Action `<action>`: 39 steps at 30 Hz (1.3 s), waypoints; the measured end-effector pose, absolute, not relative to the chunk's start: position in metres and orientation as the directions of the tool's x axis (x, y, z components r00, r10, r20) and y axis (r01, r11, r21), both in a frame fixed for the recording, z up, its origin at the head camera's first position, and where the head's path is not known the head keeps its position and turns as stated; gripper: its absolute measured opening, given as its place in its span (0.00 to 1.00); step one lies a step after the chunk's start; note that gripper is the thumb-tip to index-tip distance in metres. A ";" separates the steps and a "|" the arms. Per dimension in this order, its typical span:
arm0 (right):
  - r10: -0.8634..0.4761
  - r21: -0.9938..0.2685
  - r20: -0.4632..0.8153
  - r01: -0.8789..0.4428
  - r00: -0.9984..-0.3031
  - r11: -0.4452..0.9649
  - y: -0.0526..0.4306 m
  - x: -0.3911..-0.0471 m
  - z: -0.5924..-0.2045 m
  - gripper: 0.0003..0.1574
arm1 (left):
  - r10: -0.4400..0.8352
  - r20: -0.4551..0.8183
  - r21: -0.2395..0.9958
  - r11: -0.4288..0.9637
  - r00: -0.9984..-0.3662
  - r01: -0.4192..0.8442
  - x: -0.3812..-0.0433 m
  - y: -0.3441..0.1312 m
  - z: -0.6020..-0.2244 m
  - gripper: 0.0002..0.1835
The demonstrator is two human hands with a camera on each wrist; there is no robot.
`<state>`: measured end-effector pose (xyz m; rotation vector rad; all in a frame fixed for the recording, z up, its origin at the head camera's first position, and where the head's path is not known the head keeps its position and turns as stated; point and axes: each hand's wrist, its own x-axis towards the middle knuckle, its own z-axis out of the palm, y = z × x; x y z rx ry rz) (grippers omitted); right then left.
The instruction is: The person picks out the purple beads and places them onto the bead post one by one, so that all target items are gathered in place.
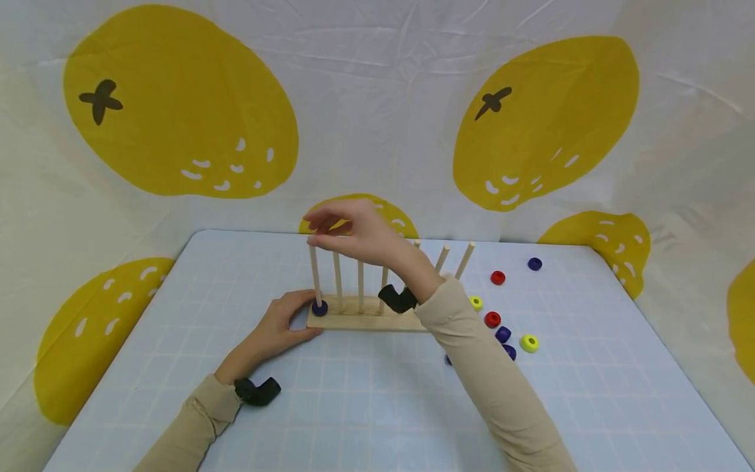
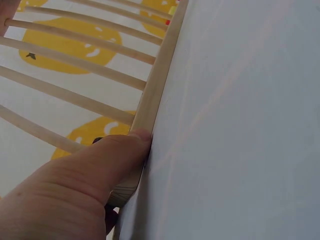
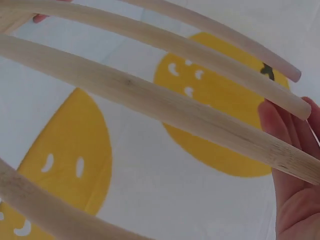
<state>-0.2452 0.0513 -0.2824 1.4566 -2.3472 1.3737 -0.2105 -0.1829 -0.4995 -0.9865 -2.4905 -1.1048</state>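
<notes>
A wooden peg stand (image 1: pixel 366 322) with several upright pegs lies across the table. One dark purple bead (image 1: pixel 320 309) sits around the foot of its leftmost peg (image 1: pixel 314 275). My left hand (image 1: pixel 280 328) grips the left end of the base between thumb and fingers; the thumb (image 2: pixel 110 160) presses on the front edge in the left wrist view. My right hand (image 1: pixel 360 229) hovers at the top of the leftmost peg with loosely bent fingers. No bead shows in it. Pegs partly cover that hand (image 3: pixel 300 210) in the right wrist view.
Right of the stand lie loose beads: red (image 1: pixel 498 278), purple (image 1: pixel 535 263) and yellow (image 1: pixel 529 343) ones, several in all. My right forearm (image 1: pixel 489 373) hides part of this group and the stand's right end. A lemon-patterned curtain (image 1: pixel 377 131) hangs behind the table (image 1: pixel 366 406).
</notes>
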 end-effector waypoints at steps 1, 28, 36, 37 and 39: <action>-0.670 -0.667 0.496 -0.736 -0.552 0.113 0.052 -0.245 -0.283 0.17 | 0.484 0.464 0.563 0.486 -0.742 0.669 -0.210 -0.183 -0.499 0.36; -0.416 -0.635 0.724 -0.767 -0.550 -0.091 0.116 -0.192 -0.273 0.11 | 0.488 0.472 0.564 0.474 -0.735 0.677 -0.213 -0.183 -0.503 0.37; -0.379 -0.636 0.740 -0.761 -0.556 -0.127 0.142 -0.178 -0.279 0.11 | 0.483 0.469 0.563 0.481 -0.739 0.672 -0.212 -0.183 -0.500 0.37; -0.374 -0.636 0.742 -0.761 -0.557 -0.127 0.146 -0.177 -0.280 0.11 | 0.482 0.470 0.562 0.482 -0.739 0.672 -0.212 -0.183 -0.499 0.37; -0.364 -0.635 0.744 -0.763 -0.561 -0.123 0.152 -0.175 -0.283 0.11 | 0.481 0.464 0.566 0.485 -0.744 0.667 -0.212 -0.183 -0.498 0.37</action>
